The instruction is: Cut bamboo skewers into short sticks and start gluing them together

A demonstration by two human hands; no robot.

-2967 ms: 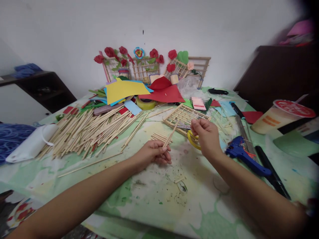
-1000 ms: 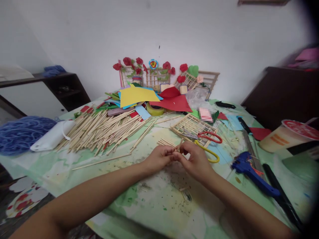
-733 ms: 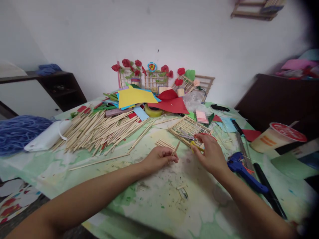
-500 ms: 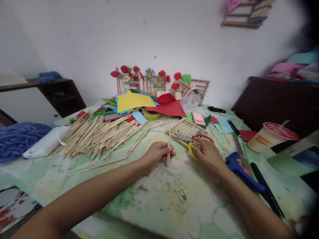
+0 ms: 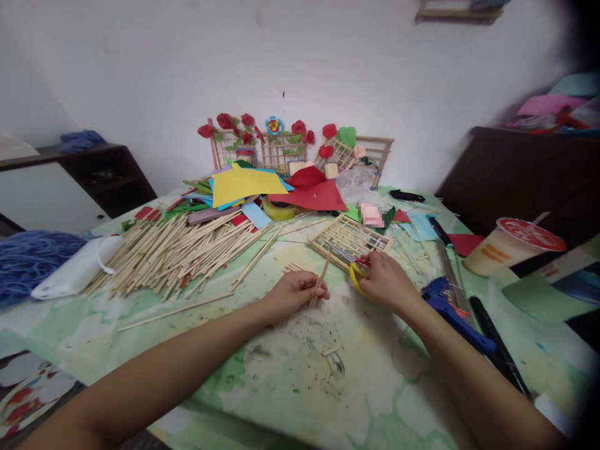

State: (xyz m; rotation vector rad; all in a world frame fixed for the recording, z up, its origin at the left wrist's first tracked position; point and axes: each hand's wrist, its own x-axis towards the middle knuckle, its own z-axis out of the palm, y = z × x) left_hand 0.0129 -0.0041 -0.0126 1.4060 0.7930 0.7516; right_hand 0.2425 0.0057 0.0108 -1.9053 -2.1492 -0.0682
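Observation:
Between the fingertips of my left hand (image 5: 296,296) are short wooden sticks (image 5: 322,275), slanting up to the right. My right hand (image 5: 387,280) is closed round the scissors (image 5: 357,279), which have yellow and red handles. Their blades point left, over the stick lattice (image 5: 349,236) that lies flat on the table. A few more short sticks (image 5: 294,267) lie just behind my left hand. On the table in front of my hands are a short stick piece and a small oval thing (image 5: 335,364) among dark specks.
A large pile of sticks (image 5: 173,250) spreads at the left, beside a white glue gun-like object and blue yarn (image 5: 40,262). Coloured paper (image 5: 248,186) lies at the back. The blue glue gun (image 5: 457,315) and a cup (image 5: 513,245) stand at the right.
My right hand has closed round the scissors and turned them, lifting the handles off the lattice. The sticks in my left hand have tilted to the right. The view has shifted slightly.

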